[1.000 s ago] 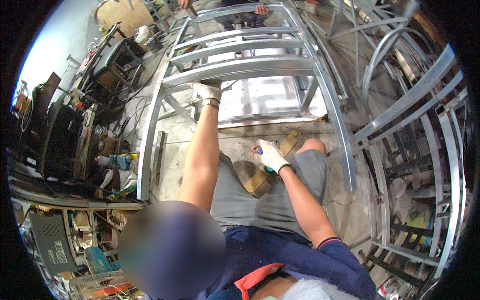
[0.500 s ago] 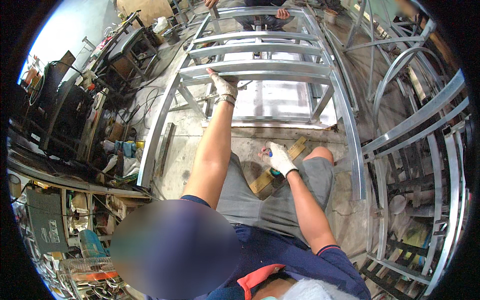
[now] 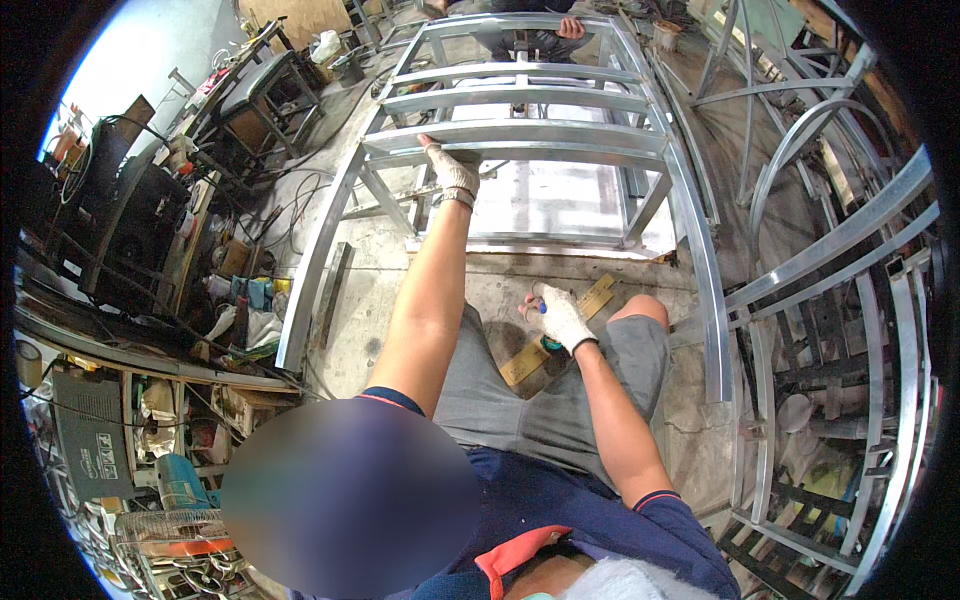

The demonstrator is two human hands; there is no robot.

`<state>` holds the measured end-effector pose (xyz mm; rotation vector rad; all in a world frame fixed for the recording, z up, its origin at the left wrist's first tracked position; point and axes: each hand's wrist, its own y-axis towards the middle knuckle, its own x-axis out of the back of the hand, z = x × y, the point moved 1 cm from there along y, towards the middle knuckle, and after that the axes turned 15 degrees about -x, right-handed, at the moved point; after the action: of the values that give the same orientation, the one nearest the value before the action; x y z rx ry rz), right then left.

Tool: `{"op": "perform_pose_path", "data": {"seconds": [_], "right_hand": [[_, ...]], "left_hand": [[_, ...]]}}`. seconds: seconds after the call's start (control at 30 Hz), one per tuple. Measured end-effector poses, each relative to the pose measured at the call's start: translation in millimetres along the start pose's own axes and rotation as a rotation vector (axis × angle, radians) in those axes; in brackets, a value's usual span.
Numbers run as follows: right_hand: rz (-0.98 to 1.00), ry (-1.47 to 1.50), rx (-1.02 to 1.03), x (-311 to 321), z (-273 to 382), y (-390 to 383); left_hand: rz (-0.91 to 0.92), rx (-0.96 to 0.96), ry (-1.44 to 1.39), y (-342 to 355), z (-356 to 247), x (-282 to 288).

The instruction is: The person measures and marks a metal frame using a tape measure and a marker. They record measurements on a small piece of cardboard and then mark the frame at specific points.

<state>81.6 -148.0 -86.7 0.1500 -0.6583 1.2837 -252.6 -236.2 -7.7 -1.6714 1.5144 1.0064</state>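
Is spreading out below as a grey, stained floor point(image 3: 490, 283). Is bearing a white panel point(image 3: 565, 205) mid-view, a dark bar point(image 3: 335, 295) to the left, loose cables point(image 3: 300, 207) beyond, a bucket point(image 3: 347, 70) farther back.

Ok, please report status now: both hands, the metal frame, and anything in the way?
Left hand gripping metal frame. Right hand over yellow bar, grip unclear. Co-worker's hand at frame's far end.

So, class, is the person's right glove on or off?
On. The whitish glove covers the back of the right hand to the wrist, where its cuff meets the bare forearm.
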Motion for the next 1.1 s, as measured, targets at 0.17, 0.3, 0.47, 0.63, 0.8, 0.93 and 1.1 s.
{"op": "perform_pose_path", "data": {"seconds": [0.17,0.3,0.47,0.63,0.8,0.93,1.1], "right_hand": [[-0.014,-0.044,0.011,4.1,-0.6,1.4],[0.02,-0.045,-0.02,3.6,-0.5,1.7],[-0.004,-0.103,0.002,-0.2,-0.8,1.1],[0.019,-0.094,0.038,1.6,4.5,3.1],[0.014,-0.085,-0.005,2.6,8.0,2.4],[0.017,-0.054,0.03,0.0,5.6,4.5],[0.009,-0.043,0.026,-4.9,-2.1,7.8]], "left_hand": [[-0.172,-0.075,0.159,-12.6,-10.9,-23.2],[-0.417,-0.22,0.307,-19.3,-6.5,-42.7],[-0.414,-0.181,0.737,-10.2,-9.2,-25.6],[-0.406,-0.285,0.763,-16.0,-9.1,-21.9],[-0.483,-0.186,0.649,-21.3,-15.9,-32.7],[-0.385,-0.019,0.432,-16.1,-22.2,-33.6],[-0.376,-0.037,0.421,-11.2,-11.0,-25.4]]}}
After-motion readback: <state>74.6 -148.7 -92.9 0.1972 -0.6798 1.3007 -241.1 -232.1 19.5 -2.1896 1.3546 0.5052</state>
